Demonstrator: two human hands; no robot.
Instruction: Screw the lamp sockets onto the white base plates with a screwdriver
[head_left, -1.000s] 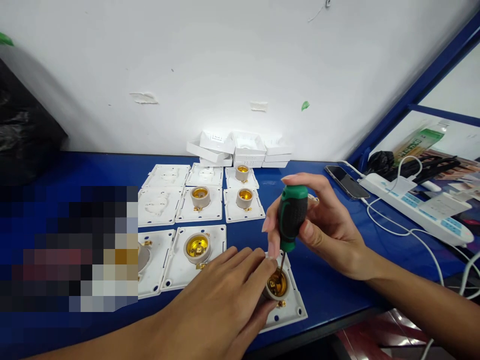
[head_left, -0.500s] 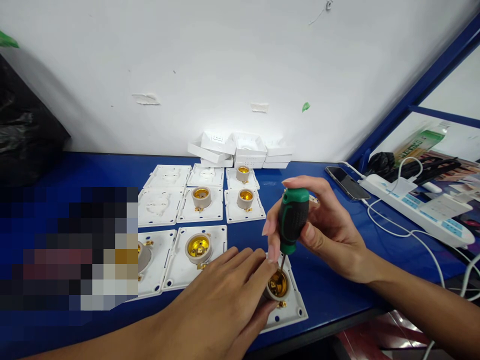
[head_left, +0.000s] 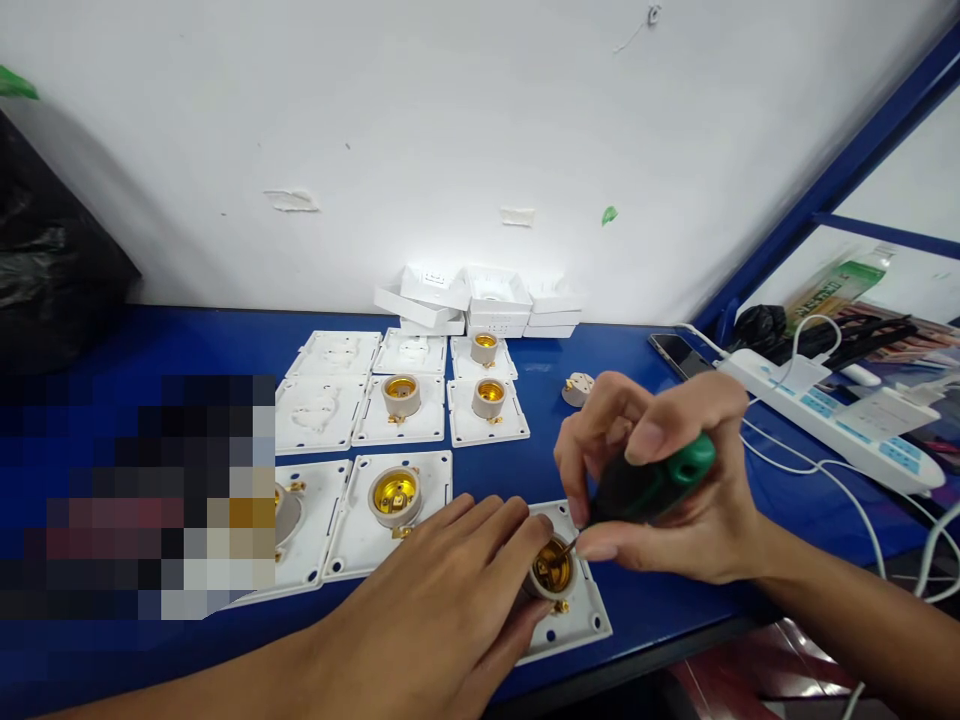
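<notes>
My right hand point(head_left: 667, 480) is closed round a green and black screwdriver point(head_left: 637, 485), its handle now lying over to the right. The thin shaft slants down to the left into a lamp socket point(head_left: 553, 572) with a brass-coloured lining. This socket sits on a square white plate point(head_left: 577, 630) near the table's front edge. My left hand point(head_left: 480, 570) lies over the plate's left side, with thumb and fingers gripping the socket's rim. To its left, another lamp socket point(head_left: 395, 497) stands on its own white plate point(head_left: 349, 540).
More sockets point(head_left: 401, 395) on white plates stand behind, beside bare plates point(head_left: 315, 410). White boxes point(head_left: 499, 300) are stacked against the wall. A loose socket part point(head_left: 577, 389), a phone point(head_left: 679, 355) and a power strip point(head_left: 832, 415) with cables lie right. A black bag point(head_left: 52, 240) is left.
The screwdriver has gone from nearly upright to tilted far right, with my right hand turned and moved right. The loose socket part behind now shows. My left hand stays put.
</notes>
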